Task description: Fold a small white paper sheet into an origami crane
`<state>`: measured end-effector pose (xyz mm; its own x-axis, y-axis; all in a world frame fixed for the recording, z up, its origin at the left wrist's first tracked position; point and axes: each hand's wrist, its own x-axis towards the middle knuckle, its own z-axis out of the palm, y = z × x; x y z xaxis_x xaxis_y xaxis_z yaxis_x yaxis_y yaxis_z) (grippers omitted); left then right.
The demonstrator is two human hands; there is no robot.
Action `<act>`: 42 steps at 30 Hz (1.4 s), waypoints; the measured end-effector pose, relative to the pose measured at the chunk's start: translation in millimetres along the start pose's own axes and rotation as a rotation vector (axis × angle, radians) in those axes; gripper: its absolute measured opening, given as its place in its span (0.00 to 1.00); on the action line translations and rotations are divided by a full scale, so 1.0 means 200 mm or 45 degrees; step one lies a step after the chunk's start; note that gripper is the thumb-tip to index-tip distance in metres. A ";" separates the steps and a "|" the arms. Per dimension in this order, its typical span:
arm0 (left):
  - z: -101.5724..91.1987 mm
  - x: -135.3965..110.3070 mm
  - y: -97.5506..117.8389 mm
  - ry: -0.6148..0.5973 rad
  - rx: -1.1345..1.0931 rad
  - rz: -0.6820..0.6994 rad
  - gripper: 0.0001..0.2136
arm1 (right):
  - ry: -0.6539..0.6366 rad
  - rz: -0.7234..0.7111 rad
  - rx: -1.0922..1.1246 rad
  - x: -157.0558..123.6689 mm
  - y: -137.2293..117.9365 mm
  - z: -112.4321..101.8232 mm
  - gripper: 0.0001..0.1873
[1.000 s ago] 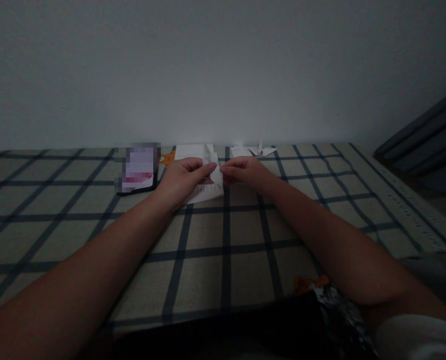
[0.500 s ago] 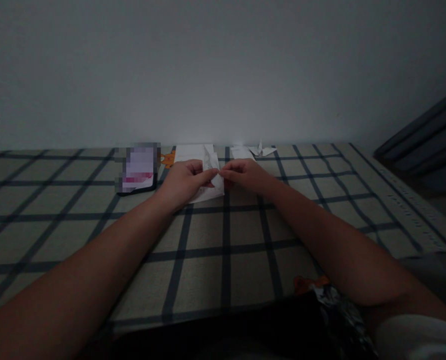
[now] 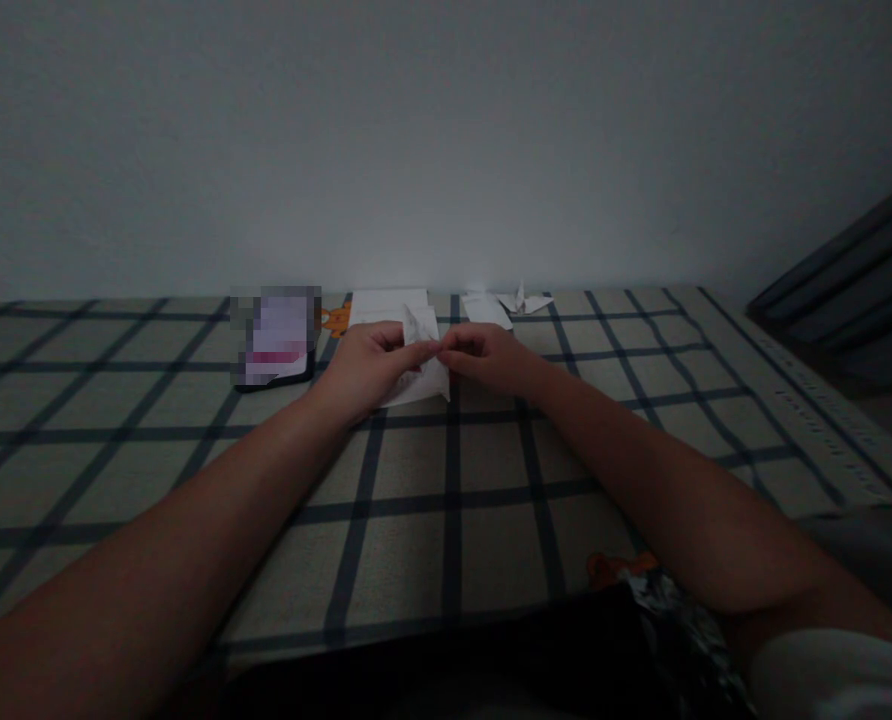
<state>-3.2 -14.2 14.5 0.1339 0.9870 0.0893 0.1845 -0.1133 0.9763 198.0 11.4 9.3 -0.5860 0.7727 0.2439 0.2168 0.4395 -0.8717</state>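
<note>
The paper [image 3: 431,380] is lying on the cloth [image 3: 491,450], straight ahead of the person, in the gap between the two hands and running on under the left one. Its longer visible stretch is pointing away from the person, toward the wall [image 3: 446,150], though the left hand [image 3: 360,370] is covering too much to make its true long axis certain. That hand is the nearer one, overlapping the paper from the left, its thumb pressing along the top and its other fingers curling mostly out of sight; it is gripping the paper. The right hand [image 3: 491,350] is coming in only at the right edge, thumb and forefinger pinching there, tips meeting the left thumb

The paper is looking white, thin and creased, with faint grey marks; a pointed flap is standing up at the far side, and a sharp corner is pointing back toward the person. A sheet [image 3: 386,303] is lying behind it, a card [image 3: 489,310] and a paper bird [image 3: 523,301] beyond the right hand, a phone [image 3: 285,335] to the left
</note>
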 end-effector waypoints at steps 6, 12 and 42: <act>0.02 -0.01 0.04 0.103 -0.029 0.026 0.14 | 0.002 -0.063 -0.002 0.00 -0.01 0.00 0.10; 0.02 0.00 0.04 0.073 -0.175 -0.003 0.14 | 0.025 -0.063 -0.035 0.00 -0.02 0.02 0.10; 0.05 0.03 0.02 0.109 -0.391 -0.119 0.07 | 0.542 -0.327 -0.403 0.04 0.07 -0.03 0.15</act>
<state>7.6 -10.2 16.6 0.0455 0.9990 0.0002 -0.1119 0.0048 0.9937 201.5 25.8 1.0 -0.2999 0.7106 0.6364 0.3704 0.7016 -0.6088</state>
